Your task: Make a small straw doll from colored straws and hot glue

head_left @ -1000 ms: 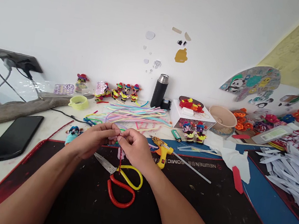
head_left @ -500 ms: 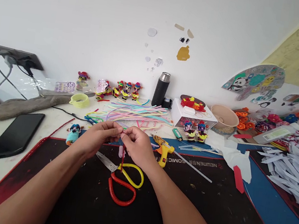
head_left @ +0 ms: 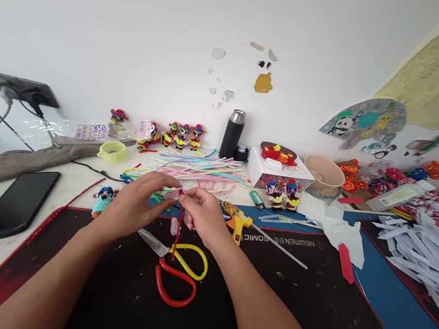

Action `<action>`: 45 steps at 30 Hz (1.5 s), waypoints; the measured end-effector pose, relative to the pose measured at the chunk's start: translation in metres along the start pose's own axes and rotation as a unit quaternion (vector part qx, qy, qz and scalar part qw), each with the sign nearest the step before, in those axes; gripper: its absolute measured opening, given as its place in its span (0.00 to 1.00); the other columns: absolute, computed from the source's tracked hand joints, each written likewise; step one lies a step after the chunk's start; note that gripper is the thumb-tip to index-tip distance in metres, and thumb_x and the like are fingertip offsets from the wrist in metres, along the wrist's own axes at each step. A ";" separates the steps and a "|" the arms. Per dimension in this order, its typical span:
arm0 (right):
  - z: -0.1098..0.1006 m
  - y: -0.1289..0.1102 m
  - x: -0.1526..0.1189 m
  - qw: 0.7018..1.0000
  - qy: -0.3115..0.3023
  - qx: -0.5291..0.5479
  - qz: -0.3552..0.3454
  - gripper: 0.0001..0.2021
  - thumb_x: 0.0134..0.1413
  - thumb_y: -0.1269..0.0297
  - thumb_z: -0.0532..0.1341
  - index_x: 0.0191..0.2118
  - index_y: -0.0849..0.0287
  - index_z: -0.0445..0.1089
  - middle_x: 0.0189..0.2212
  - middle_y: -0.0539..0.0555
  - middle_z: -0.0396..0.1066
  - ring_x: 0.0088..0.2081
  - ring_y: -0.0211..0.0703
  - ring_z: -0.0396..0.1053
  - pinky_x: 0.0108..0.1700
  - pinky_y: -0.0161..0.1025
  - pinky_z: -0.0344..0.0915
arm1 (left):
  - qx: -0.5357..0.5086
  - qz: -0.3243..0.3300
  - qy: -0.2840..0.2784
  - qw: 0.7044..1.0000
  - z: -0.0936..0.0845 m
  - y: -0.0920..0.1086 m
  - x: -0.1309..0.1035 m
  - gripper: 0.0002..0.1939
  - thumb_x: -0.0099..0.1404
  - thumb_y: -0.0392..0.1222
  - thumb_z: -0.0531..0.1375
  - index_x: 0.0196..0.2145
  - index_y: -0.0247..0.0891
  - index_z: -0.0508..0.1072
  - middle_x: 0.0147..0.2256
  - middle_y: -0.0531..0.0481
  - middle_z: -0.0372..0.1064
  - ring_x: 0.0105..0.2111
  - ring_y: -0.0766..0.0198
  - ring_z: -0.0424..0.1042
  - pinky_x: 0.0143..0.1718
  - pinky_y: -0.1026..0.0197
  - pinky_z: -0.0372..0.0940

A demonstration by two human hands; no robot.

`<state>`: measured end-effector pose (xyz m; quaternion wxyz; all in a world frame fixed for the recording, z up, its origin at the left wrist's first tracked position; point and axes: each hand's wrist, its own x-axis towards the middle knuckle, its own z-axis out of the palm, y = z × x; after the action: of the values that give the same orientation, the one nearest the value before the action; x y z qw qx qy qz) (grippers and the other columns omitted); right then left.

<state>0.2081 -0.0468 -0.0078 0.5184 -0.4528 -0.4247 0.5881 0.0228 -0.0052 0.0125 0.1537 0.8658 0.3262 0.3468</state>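
Above the dark mat, my right hand [head_left: 202,214] pinches the top of a thin red twisted strip [head_left: 178,230], which hangs down over the scissors. Close beside it, my left hand [head_left: 137,202] has its thumb and fingers apart around the strip's upper end, with nothing visible gripped. Scissors [head_left: 175,287] with one red and one yellow handle lie on the mat below both hands. A small pale pink piece [head_left: 174,226] is just left of the strip. The yellow glue gun [head_left: 240,225] lies right of my right hand.
Pastel strips [head_left: 202,167] lie behind the hands. A black phone [head_left: 15,205] and a small blue figure [head_left: 103,202] are at left. A black flask [head_left: 232,135], a white box [head_left: 278,173], more figures [head_left: 183,136] and a bowl [head_left: 324,172] stand at the back; cut paper strips [head_left: 422,266] lie right.
My left hand has opened, its thumb moving away from the fingers and from the strip. My right hand still pinches the strip. The view has shifted slightly.
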 end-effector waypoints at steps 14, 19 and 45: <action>0.002 0.000 -0.001 0.999 -0.017 0.024 0.028 0.13 0.52 0.55 0.67 0.32 0.56 0.65 0.12 0.39 0.59 0.13 0.31 0.52 0.18 0.31 0.48 | 0.165 0.143 0.026 0.975 0.007 -0.005 0.000 0.09 0.76 0.37 0.57 0.47 0.39 0.77 0.41 0.44 0.82 0.41 0.53 0.78 0.44 0.54 0.70; 0.003 0.000 -0.002 0.998 -0.032 0.025 0.047 0.12 0.55 0.56 0.66 0.32 0.56 0.65 0.13 0.40 0.60 0.13 0.31 0.53 0.18 0.31 0.47 | 0.186 0.129 0.017 0.974 0.009 -0.007 -0.002 0.12 0.77 0.38 0.55 0.46 0.39 0.79 0.39 0.43 0.82 0.38 0.53 0.78 0.42 0.53 0.70; 0.004 -0.005 -0.005 0.996 -0.050 0.052 0.046 0.14 0.53 0.53 0.69 0.31 0.56 0.68 0.13 0.40 0.59 0.14 0.31 0.54 0.18 0.31 0.47 | 0.013 -0.190 0.008 0.982 0.010 0.005 0.002 0.13 0.67 0.52 0.60 0.40 0.45 0.81 0.40 0.49 0.84 0.41 0.50 0.81 0.42 0.56 0.68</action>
<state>0.2057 -0.0517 -0.0011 0.4919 -0.4140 -0.3977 0.6546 0.0330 -0.0083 0.0086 0.2030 0.7872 0.4901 0.3145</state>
